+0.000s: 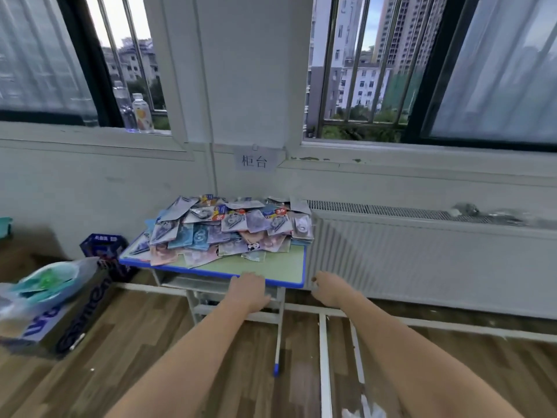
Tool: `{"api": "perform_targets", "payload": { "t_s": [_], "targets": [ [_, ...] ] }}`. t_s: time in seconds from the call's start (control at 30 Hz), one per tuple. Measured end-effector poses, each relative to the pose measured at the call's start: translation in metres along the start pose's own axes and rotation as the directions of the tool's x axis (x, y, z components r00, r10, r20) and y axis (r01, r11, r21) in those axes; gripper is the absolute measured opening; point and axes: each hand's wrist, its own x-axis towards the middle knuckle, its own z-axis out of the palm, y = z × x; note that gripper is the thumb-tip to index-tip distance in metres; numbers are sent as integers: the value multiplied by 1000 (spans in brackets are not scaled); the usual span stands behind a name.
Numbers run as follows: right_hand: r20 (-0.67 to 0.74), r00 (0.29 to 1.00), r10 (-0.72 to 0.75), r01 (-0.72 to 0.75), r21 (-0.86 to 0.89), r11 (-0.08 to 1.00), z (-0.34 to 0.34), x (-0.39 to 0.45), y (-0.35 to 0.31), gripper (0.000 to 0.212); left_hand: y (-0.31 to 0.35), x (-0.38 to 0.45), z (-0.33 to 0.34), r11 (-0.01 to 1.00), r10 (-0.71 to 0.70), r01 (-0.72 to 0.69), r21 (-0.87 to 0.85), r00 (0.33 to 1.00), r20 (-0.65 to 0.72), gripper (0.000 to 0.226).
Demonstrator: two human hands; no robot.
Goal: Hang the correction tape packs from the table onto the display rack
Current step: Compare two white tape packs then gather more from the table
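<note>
A loose heap of flat, colourful carded correction tape packs (229,230) is lying across the back and middle of the small green-topped, blue-edged desk (280,271), some overhanging its left edge. The left hand (248,289) is reaching over the front edge, fingers curled loosely, gripping nothing. The right hand (328,289) is hovering beyond the front right corner, relaxed and empty. No display rack is showing. Tugging one pack from underneath is likely to send the slippery pile sliding floorward.

both arms outstretched; left hand (249,289) and right hand (327,289) loosely curled, empty.
</note>
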Motion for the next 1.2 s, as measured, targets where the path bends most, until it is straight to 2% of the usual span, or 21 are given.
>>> {"api": "perform_targets", "payload": {
  "t_s": [0.23,0.4,0.47,0.57,0.9,1.2],
  "targets": [
    [64,998,20,-22,27,999,-10,124,14,43,-10,122,-5,999,46,-44,-25,997,69,41],
    [38,996,83,-85,73,994,-40,226,17,35,-28,225,-35,991,115,-117,-60,993,-37,36],
    [32,993,114,-117,87,989,-54,266,17,35,-38,267,-51,989,138,-140,-42,990,-37,37],
    [21,989,144,-145,104,984,-71,314,12,41,-52,325,-71,987,161,-162,-16,986,-35,24],
    [72,961,266,-275,215,937,-82,417,39,36,-67,468,-89,981,189,-188,37,982,0,41],
    [125,928,351,-369,438,820,-98,521,68,43,-76,581,-92,997,57,-55,-45,997,43,44]
  ]
}}
